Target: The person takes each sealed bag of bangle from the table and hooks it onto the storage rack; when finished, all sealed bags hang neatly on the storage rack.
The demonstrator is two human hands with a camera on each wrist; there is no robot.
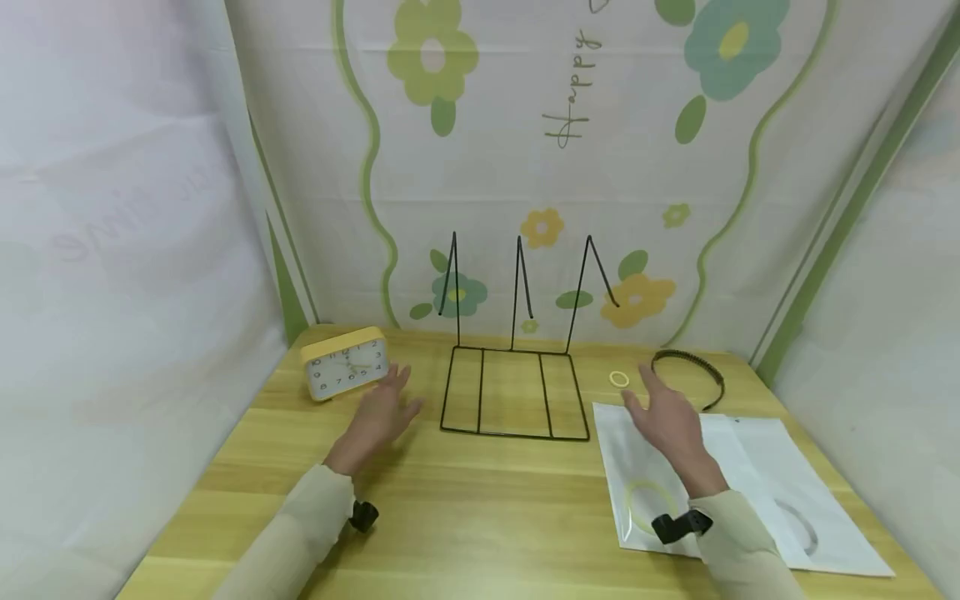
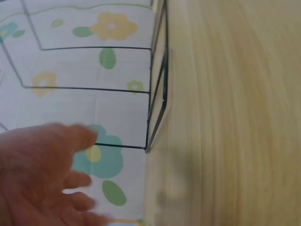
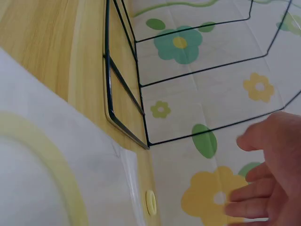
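Note:
A black wire rack [image 1: 513, 435] stands at the back middle of the table, with a flat base and three uprights bent over at the top. To its left, beside a yellow alarm clock [image 1: 345, 364], my left hand [image 1: 378, 414] is raised with its fingers loosely spread. My right hand [image 1: 667, 419] is over a white sheet-like packet [image 1: 750, 467], fingers extended, holding nothing. Near that hand lie a small yellow ring [image 1: 618, 379] and a black braided headband [image 1: 693, 360]. The left wrist view shows the left hand [image 2: 47, 174] apart from the rack's wires.
A larger pale yellow ring [image 1: 637, 487] shows on the packet's left part, and a grey curved shape [image 1: 798, 527] on its right. A flower-printed cloth [image 1: 480, 167] hangs close behind the rack. White cloth walls flank the wooden table [image 1: 495, 517].

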